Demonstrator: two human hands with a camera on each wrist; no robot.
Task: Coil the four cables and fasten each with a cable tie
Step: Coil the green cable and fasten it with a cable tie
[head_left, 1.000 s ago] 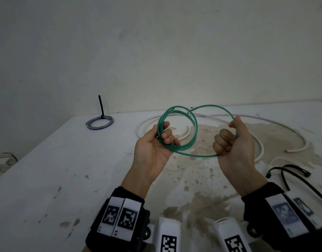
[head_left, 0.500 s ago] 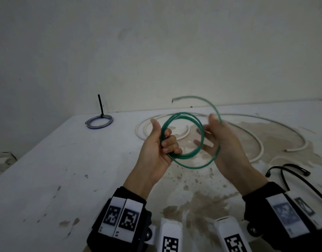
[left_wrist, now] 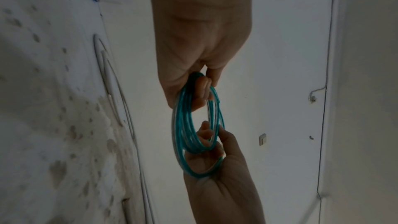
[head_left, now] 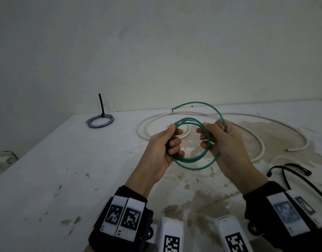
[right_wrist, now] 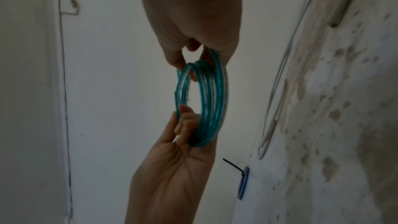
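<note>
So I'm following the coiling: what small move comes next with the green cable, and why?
Probably the right hand lays the last loose arc onto the green cable coil held by the left hand: the free end hangs above the coil, and no tie is on it.

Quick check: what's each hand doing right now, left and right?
Left hand: closed, fingers curled round the coiled green cable.
Right hand: closed on the same cable, feeding its loose end onto the coil.
</note>
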